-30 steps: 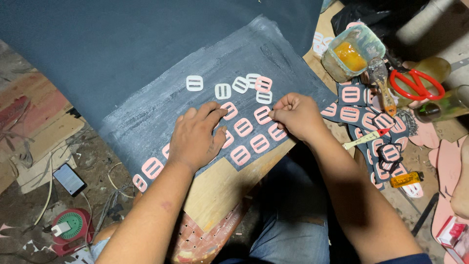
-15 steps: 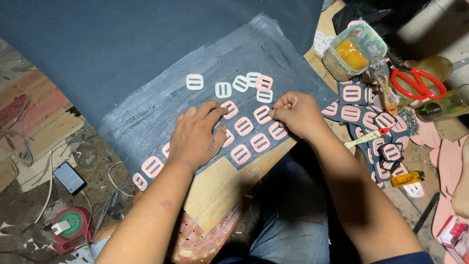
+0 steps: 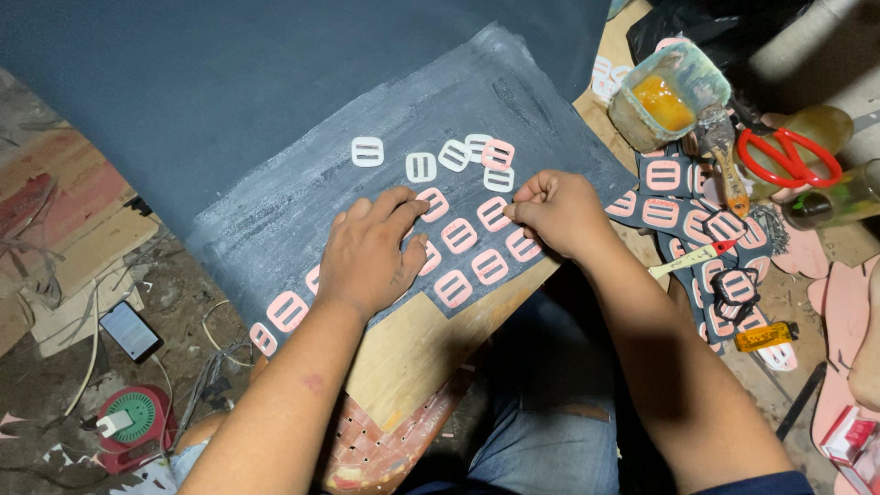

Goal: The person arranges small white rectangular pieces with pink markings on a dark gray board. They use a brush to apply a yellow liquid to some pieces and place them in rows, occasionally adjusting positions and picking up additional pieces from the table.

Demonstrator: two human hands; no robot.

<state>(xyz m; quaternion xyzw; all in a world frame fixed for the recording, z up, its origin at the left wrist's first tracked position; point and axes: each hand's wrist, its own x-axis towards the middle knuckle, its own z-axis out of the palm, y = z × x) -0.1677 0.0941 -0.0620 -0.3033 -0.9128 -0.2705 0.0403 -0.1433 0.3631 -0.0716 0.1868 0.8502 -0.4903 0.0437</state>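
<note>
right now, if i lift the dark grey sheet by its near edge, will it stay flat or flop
Probably flop: the dark grey sheet looks thin and drapes past the plywood board. The small pink slotted rectangles seem light and might shift unless glued; the greyer coated patch hints they are. The left hand pressing flat suggests it needs holding down.

Both bare forearms reached forward from the lower edge of the view, converging toward the grey-painted sheet point(image 3: 302, 211). The left hand point(image 3: 367, 252) lay palm down on that sheet, fingers spread flat and pointing up and to the right, wrist straight. The right hand point(image 3: 559, 213) rested at the sheet's near right edge, knuckles up, fingers curled inward with thumb and forefinger pinched together toward the left, wrist slightly bent.
</note>
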